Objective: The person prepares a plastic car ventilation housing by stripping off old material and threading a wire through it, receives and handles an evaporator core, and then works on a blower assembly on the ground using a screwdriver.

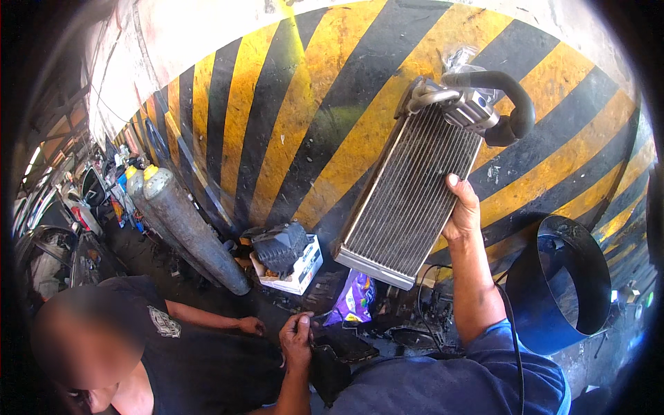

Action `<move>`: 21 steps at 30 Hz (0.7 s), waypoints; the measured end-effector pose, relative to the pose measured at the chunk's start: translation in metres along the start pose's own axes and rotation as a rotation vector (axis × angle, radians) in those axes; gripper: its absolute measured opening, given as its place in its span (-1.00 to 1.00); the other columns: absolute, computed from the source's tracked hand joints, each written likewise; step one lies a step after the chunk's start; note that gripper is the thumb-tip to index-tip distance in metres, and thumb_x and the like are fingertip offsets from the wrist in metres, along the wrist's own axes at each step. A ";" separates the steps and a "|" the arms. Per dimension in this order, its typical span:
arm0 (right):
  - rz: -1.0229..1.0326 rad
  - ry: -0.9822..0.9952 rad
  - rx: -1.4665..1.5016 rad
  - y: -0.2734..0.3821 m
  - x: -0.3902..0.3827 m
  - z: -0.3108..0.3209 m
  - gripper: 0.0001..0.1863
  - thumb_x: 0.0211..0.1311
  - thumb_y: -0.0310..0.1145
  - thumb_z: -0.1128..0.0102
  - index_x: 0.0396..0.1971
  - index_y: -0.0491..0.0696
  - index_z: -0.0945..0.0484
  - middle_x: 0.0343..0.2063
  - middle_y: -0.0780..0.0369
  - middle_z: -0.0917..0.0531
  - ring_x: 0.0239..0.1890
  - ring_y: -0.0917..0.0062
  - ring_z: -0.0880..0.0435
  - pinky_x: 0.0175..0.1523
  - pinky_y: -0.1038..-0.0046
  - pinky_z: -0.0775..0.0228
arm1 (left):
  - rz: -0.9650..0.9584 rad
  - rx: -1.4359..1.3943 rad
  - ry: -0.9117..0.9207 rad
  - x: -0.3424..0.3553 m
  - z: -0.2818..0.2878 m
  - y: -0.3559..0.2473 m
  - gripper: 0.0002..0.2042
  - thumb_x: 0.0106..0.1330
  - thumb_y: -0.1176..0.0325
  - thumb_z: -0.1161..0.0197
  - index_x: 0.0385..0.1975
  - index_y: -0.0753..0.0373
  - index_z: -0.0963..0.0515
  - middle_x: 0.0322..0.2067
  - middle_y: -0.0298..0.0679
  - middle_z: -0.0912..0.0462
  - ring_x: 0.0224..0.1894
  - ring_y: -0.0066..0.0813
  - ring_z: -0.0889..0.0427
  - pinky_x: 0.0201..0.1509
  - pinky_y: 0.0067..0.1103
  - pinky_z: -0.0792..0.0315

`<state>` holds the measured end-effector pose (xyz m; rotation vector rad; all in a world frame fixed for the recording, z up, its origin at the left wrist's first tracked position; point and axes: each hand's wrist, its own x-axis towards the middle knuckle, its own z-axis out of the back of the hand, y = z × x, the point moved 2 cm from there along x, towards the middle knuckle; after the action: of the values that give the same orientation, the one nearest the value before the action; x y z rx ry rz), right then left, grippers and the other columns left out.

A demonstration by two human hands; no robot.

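My right hand [463, 209] grips an evaporator core [408, 200] by its right edge, thumb on the face, other fingers hidden behind. The core is a grey, finned metal block, raised and tilted before the striped wall. At its top sit a silvery valve block [473, 113], bent metal pipes and a thick dark hose [520, 104] that curves right. Lower down, my left hand [296, 339] is closed, fingers curled; what it holds, if anything, I cannot make out. A purple bag [353, 297] lies just beyond it.
A co-worker in a dark shirt [214, 370] is at lower left, one hand [252, 326] near my left hand. Behind stand grey gas cylinders [181, 221] and a white box [304, 268] with a black part [280, 247]. At right is a dark open drum [553, 311]; a black cable [513, 325] crosses my right arm.
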<state>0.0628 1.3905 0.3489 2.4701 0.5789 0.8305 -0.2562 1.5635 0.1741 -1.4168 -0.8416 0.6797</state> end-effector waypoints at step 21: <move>0.108 0.189 0.169 -0.014 -0.008 0.070 -0.24 -0.06 -0.11 -0.49 0.16 -0.07 -0.43 0.06 0.13 -0.58 0.06 0.23 -0.59 0.16 0.07 -0.46 | 0.037 0.009 0.007 0.002 -0.008 -0.002 -0.78 0.38 0.31 -0.15 -0.24 0.35 -0.62 -0.54 -0.34 -0.59 -0.58 -0.73 -0.36 -0.51 -0.70 -0.22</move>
<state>0.0990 1.3771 0.2881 2.6123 0.6073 1.1087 -0.2484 1.5610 0.1767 -1.4292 -0.8079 0.7046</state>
